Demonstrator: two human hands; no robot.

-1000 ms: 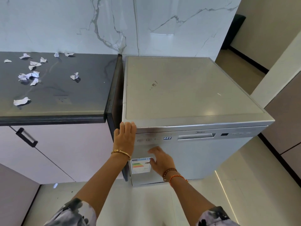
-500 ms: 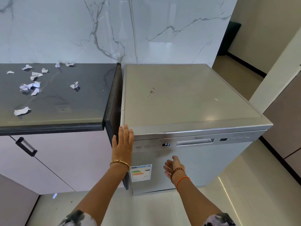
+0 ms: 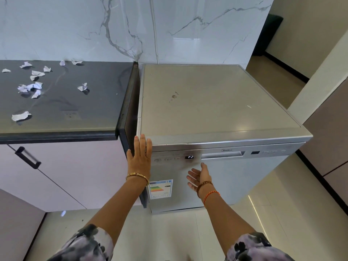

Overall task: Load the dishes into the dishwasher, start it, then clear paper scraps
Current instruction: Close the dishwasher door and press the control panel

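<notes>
Silver freestanding dishwasher (image 3: pixel 216 113) standing shut, door closed flush, panel display (image 3: pixel 189 157) showing "P2", energy label (image 3: pixel 160 188) sticking low on door's left side. Sitting just right of the dark desk (image 3: pixel 90 110), narrow gap between. White crumpled paper scraps (image 3: pixel 31 87) lying scattered across the desk's left and rear part, one larger scrap (image 3: pixel 20 116) lying nearer the front edge.

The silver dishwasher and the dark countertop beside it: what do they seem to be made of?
The silver dishwasher: apparently brushed metal or metal-look paint on the front, given its dull grey sheen; its top looks like a smooth matt panel. The dark countertop: probably polished stone or a composite, since it reflects light softly. The white scraps on it look like crumpled paper.
</notes>
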